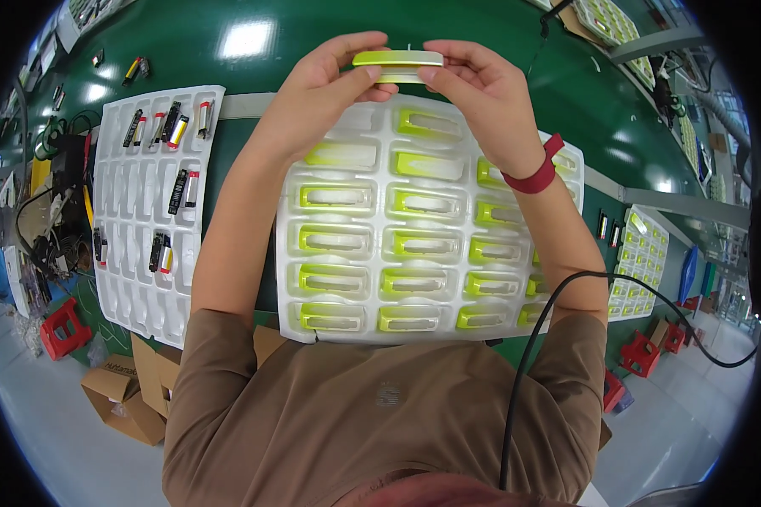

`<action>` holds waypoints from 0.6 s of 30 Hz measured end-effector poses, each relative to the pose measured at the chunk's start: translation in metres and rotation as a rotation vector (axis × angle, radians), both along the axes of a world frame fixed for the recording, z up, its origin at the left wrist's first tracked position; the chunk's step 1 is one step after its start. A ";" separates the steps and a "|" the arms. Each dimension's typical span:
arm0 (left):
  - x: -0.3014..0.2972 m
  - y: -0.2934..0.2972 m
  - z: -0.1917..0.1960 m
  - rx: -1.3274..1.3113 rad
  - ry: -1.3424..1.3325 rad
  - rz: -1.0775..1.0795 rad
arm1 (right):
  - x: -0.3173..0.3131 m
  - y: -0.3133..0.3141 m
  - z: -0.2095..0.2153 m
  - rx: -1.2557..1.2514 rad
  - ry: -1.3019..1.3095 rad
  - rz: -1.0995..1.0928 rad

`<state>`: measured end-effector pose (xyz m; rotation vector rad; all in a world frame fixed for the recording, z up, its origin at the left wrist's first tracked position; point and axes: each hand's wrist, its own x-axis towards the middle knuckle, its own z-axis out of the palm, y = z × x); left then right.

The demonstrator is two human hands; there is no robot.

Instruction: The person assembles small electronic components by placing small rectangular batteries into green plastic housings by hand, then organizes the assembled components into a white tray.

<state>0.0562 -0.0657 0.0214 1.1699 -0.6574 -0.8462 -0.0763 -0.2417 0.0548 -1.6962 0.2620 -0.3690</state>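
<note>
Beyond the tray, at the far side of the view, I hold a slim lime-green and white plastic casing [397, 58] level by its two ends. My left hand [334, 83] pinches its left end between thumb and fingers. The right end is gripped the same way by my right hand [488, 89], whose wrist wears a dark red band [536, 172]. A thin pin-like bit sticks up behind the casing. Below my hands lies a large white moulded tray [382, 253] with several similar lime-green frames [336, 197] in its pockets; my forearms hide parts of its sides.
On the left, another white tray [125, 221] carries several small cylindrical cells [178, 131] and black parts [177, 191]. More cells [132, 71] lie on the green table [330, 19]. A black cable [558, 296] crosses my right arm. Cardboard boxes [127, 401] and red stools [65, 329] stand on the floor.
</note>
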 end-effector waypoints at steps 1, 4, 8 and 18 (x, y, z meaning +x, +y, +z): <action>0.002 0.001 0.001 0.045 -0.112 0.006 | -0.002 0.001 0.000 0.031 0.003 -0.041; -0.001 0.001 0.000 0.029 -0.214 0.031 | -0.004 0.004 -0.002 0.009 -0.039 -0.070; -0.004 0.003 -0.001 0.013 -0.325 0.059 | -0.004 0.001 -0.012 -0.361 -0.176 -0.088; 0.000 0.016 0.021 0.199 -0.852 0.070 | -0.009 0.007 0.002 -0.742 -0.243 -0.018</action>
